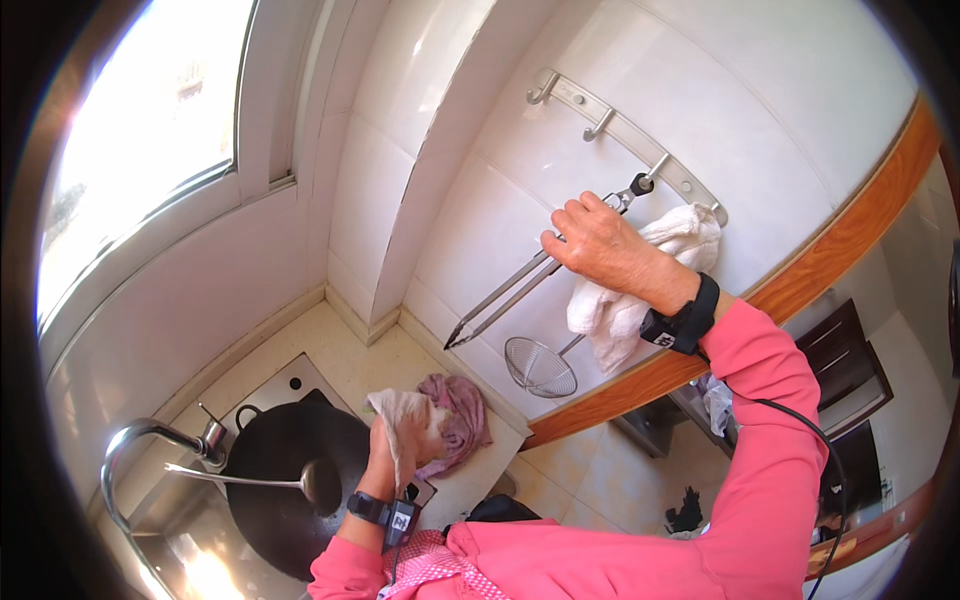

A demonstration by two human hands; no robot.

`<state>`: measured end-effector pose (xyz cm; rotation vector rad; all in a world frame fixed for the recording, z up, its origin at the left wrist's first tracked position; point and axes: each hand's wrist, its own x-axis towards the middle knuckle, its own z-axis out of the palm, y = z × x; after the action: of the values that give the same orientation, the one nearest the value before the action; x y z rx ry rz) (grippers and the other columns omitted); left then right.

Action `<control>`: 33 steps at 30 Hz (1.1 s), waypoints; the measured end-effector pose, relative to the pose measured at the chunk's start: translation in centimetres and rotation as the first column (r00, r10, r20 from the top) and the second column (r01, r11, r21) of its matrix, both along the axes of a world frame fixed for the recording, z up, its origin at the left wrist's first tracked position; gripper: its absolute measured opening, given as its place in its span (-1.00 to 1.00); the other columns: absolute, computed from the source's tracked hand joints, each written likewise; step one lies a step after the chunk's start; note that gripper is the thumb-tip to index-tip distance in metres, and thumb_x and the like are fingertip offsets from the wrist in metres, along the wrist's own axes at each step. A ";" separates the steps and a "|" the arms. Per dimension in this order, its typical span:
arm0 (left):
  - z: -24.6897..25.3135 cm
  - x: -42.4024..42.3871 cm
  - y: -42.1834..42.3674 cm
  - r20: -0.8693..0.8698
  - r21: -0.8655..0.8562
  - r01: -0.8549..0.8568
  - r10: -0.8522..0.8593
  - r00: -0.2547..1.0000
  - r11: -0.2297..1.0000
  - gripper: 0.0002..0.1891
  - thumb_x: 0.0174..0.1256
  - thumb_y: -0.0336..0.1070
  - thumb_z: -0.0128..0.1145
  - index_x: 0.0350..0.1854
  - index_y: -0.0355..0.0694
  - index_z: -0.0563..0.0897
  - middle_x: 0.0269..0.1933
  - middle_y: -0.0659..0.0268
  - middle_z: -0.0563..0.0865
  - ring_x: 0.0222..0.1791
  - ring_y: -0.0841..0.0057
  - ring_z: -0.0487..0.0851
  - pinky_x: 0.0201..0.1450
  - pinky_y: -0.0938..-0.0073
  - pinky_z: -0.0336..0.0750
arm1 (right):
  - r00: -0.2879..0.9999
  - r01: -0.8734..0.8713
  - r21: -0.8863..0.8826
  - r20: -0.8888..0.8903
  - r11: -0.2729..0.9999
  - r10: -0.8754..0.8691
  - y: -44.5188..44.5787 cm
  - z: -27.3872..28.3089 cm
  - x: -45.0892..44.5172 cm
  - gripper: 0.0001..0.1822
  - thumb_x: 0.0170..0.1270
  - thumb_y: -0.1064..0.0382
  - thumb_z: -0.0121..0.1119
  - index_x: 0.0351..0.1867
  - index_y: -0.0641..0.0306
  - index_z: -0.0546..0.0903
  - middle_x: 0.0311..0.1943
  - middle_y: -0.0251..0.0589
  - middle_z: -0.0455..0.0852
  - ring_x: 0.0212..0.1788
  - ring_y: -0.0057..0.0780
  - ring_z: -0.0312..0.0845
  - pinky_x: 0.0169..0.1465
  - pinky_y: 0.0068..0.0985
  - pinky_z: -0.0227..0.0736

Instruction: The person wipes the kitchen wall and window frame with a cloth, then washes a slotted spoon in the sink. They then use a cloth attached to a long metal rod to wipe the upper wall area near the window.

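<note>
High against the tiled wall, my right hand (596,241) grips metal tongs (517,289) near their upper end. Their black end loop is at a hook of the steel hook rail (630,135); whether it hangs there I cannot tell. The jaws point down to the left. My left hand (409,439) holds a whitish cloth (394,409) over the counter. Beside it lies a crumpled mauve towel (457,424). Just below my right hand, a white towel (675,240) hangs from the rail. The wire skimmer (540,367) hangs lower, with part of its handle behind that towel.
A black wok (277,465) with a metal ladle (319,486) in it stands at the sink (180,551). The curved faucet (120,442) rises at the left. A wood-trimmed wall edge (622,394) borders the doorway, and a black cable (814,427) runs along my right arm.
</note>
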<state>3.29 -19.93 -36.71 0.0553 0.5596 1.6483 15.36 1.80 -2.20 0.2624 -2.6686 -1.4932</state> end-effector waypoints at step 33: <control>0.9 1.2 -0.9 -0.765 0.184 -0.018 0.155 0.625 0.983 -0.71 0.02 -0.07 0.22 -0.48 -0.21 0.53 -0.43 0.16 0.57 -0.34 0.18 0.54 -0.20 0.23 0.43 | 0.982 0.079 -0.295 -0.143 0.952 -0.126 -4.6 3.1 -1.5 -0.93 -0.10 0.40 0.11 -0.53 0.15 0.50 -0.58 -0.31 0.48 -0.41 -0.35 0.48 -0.24 -0.41 0.32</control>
<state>4.46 -20.85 -35.78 0.9270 1.0985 1.7173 13.83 -2.83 0.91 -0.0159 -2.7548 -1.0716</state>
